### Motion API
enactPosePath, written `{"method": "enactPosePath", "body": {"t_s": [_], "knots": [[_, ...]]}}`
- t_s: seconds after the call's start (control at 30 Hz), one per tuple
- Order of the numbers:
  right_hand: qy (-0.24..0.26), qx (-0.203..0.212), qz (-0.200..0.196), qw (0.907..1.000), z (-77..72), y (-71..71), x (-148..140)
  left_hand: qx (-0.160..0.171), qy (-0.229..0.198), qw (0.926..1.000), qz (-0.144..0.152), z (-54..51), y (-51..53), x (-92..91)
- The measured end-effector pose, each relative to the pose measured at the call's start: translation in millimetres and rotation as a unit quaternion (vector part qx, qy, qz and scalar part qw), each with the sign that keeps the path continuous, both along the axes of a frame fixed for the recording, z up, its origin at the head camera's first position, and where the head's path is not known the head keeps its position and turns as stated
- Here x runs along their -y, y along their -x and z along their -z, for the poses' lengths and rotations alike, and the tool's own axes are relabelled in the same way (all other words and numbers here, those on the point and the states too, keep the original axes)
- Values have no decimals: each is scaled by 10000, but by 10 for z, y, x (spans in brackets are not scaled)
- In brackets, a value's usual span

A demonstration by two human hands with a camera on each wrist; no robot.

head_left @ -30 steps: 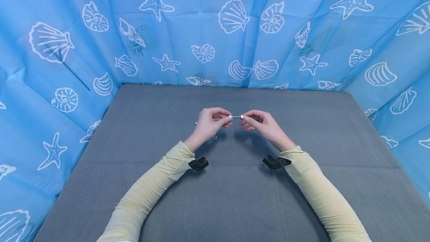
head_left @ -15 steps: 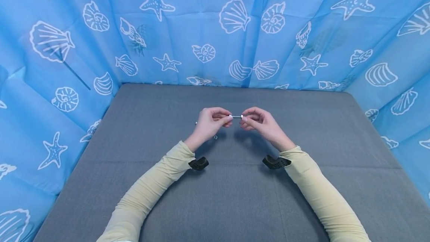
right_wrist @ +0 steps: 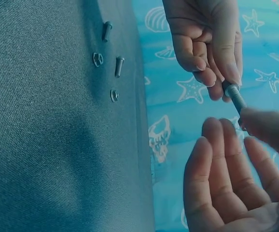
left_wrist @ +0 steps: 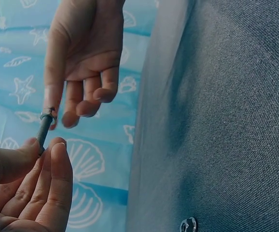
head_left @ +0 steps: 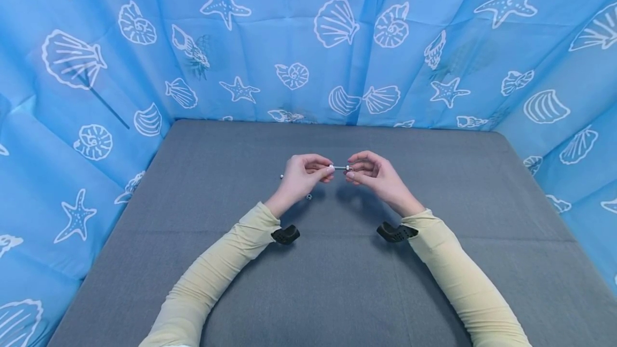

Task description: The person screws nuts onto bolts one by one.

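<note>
My left hand (head_left: 303,175) pinches one end of a slim metal bolt (head_left: 340,168) between thumb and fingers. Around the bolt's other end sits a hex nut (head_left: 348,167), where my right hand (head_left: 381,178) has its thumb. In the left wrist view the bolt (left_wrist: 43,133) slants up to the nut (left_wrist: 47,115) against the right thumb. The right wrist view shows my right hand (right_wrist: 233,193) with spread fingers, the index tip apart from the thumb, which hides the nut; the left fingers (right_wrist: 231,72) grip the opposite end.
On the grey cloth-covered table (head_left: 337,283) lie two bolts (right_wrist: 107,31) (right_wrist: 119,66) and two flanged nuts (right_wrist: 98,59) (right_wrist: 114,95), close to my left hand. A blue curtain (head_left: 270,42) with shell prints stands behind the table and along its sides.
My right fingers have loosened and lifted slightly around the nut, showing more of it. The left hand and the bolt have barely moved.
</note>
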State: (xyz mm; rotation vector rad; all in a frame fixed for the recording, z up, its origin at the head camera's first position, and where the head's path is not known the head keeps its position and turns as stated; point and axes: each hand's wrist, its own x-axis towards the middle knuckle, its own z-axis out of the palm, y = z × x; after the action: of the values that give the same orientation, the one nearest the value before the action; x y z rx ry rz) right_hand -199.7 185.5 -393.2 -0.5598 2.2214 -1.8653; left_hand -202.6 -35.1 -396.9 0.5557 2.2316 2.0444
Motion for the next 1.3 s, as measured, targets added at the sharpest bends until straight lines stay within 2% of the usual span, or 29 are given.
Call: {"method": "enactPosePath", "body": {"t_s": [0.07, 0.23, 0.47, 0.67, 0.87, 1.07, 1.17, 1.3], "knots": [[34, -33, -7, 10000, -5, -2, 3, 27, -2, 10000, -6, 1, 1, -1], [-299, 150, 153, 9993, -24, -8, 6, 25, 58, 10000, -22, -28, -16, -5], [-78, 41, 32, 10000, -30, -7, 4, -38, 199, 9998, 3, -241, -145, 0], [-425, 105, 192, 9989, -23, 0, 8, -37, 178, 9998, 12, -278, -172, 5], [-113, 45, 36, 9999, -9, -8, 31, -26, 110, 9999, 81, -265, -163, 10], [-301, 233, 176, 9991, -6, -15, 47, -48, 80, 9999, 47, -276, -172, 12], [-89, 147, 98, 9998, -4, -18, 35, -49, 109, 9999, 38, -288, -181, 17], [-48, 41, 73, 10000, -5, -14, 30, -88, 56, 9999, -2, -119, -78, 7]]}}
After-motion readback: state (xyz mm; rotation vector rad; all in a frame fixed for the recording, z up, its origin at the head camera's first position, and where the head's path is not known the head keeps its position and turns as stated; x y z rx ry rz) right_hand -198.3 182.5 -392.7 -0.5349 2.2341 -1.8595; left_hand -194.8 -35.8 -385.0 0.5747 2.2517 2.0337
